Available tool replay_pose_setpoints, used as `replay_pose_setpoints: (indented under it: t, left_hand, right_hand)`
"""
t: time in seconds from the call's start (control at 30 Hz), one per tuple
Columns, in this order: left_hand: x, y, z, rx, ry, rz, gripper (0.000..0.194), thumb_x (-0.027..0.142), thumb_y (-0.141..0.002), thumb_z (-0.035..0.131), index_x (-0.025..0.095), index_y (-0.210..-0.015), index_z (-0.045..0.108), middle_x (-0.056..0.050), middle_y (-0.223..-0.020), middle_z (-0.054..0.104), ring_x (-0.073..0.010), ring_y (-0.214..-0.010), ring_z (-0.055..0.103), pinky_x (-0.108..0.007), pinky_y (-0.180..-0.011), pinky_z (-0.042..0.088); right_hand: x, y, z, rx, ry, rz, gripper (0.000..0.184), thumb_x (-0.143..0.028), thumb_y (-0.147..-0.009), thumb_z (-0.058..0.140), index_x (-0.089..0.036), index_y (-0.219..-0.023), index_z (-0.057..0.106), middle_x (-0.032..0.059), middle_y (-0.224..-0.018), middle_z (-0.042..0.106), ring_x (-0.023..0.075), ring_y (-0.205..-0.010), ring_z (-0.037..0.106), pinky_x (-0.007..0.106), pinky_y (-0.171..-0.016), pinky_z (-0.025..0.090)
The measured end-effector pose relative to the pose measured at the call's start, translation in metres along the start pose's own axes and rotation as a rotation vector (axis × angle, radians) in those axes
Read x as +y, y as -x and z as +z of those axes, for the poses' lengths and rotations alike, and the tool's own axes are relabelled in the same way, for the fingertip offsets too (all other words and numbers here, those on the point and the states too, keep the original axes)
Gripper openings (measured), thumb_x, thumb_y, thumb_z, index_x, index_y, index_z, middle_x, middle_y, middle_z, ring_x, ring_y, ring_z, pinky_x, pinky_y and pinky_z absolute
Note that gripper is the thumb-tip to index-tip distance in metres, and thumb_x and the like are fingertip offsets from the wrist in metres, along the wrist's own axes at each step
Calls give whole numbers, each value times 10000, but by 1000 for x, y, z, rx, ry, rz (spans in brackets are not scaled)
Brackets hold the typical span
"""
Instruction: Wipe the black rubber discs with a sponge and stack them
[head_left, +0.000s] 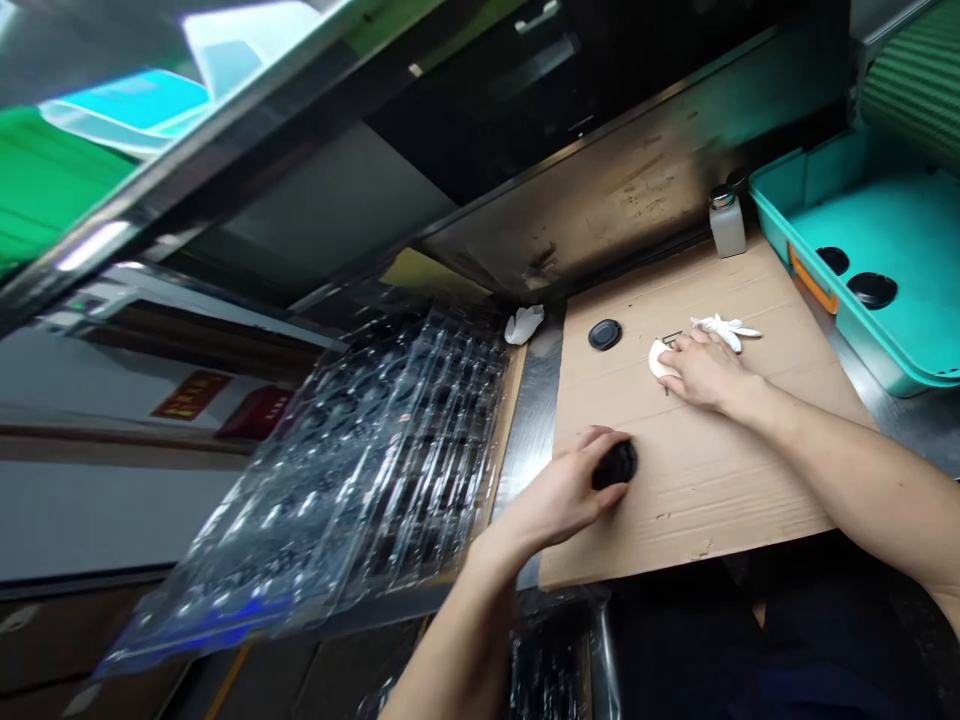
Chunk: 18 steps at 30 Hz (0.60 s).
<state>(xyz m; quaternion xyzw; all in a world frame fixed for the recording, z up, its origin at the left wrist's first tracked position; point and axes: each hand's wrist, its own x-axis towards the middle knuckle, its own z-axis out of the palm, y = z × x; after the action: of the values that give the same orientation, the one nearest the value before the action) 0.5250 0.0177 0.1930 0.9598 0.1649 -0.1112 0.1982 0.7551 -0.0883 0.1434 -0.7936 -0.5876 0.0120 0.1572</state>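
My left hand grips a black round disc by its edge, with the thumb on the near side and the fingers on the far side. The disc is over the near left part of a cardboard sheet. Farther right, my right hand has its fingers closed on a white round pad, low over the cardboard. Just beyond that hand lies a crumpled white glove or cloth. Another black disc lies flat on the sheet, left of the white pad.
At the right stands a teal bin holding black discs. A pump bottle is at the cardboard's back edge. Clear plastic trays are stacked at left, with a white crumpled item beside them. A metal shelf edge crosses above.
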Motion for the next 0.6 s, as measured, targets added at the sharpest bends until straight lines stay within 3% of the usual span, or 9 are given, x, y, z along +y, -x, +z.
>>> replay_pose_setpoints:
  t: [0.1, 0.2, 0.4, 0.5, 0.6]
  left_hand:
    - [-23, -2, -4, 57, -63, -61, 477, 304, -812, 600, 224, -1281, 573, -96, -1303, 598, -297, -1236, 576, -458, -1103, 437]
    - [-39, -4, -2, 33, -77, -11, 481, 305, -802, 598, 248, -1279, 585, -86, -1313, 608, -289, -1240, 584, -425, -1085, 460]
    - [-47, -11, 4, 68, -142, 61, 605, 510, -773, 681, 289, -1331, 604, -98, -1365, 621, -336, -1249, 605, -447, -1047, 503]
    - [-25, -29, -7, 204, -169, 100, 661, 603, -749, 690, 286, -1325, 615, -105, -1368, 637, -371, -1234, 616, -478, -1005, 526]
    - [36, -61, -31, 337, -65, 168, 541, 612, -810, 629, 285, -1240, 657, -79, -1240, 715, -320, -1031, 708, -399, -828, 591]
  right_hand:
    - [-1, 1, 1, 6, -18, 0, 318, -408, -975, 569, -188, -1157, 708, 142, -1194, 658, 314, -1159, 538, 446, -972, 418]
    - [-1, 1, 2, 20, -31, 7, 312, -402, -974, 570, -192, -1160, 706, 138, -1188, 662, 306, -1150, 543, 442, -969, 424]
    - [-3, -1, 8, 60, -45, 44, 430, -546, -909, 640, -189, -1140, 706, 138, -1171, 661, 317, -1140, 542, 459, -969, 425]
    - [-6, -2, 13, 78, -31, 52, 338, -430, -943, 603, -178, -1152, 690, 137, -1158, 664, 302, -1129, 552, 456, -985, 416]
    - [-8, -3, 18, 118, -58, 57, 281, -307, -934, 564, -153, -1136, 684, 150, -1145, 663, 294, -1099, 570, 455, -978, 430]
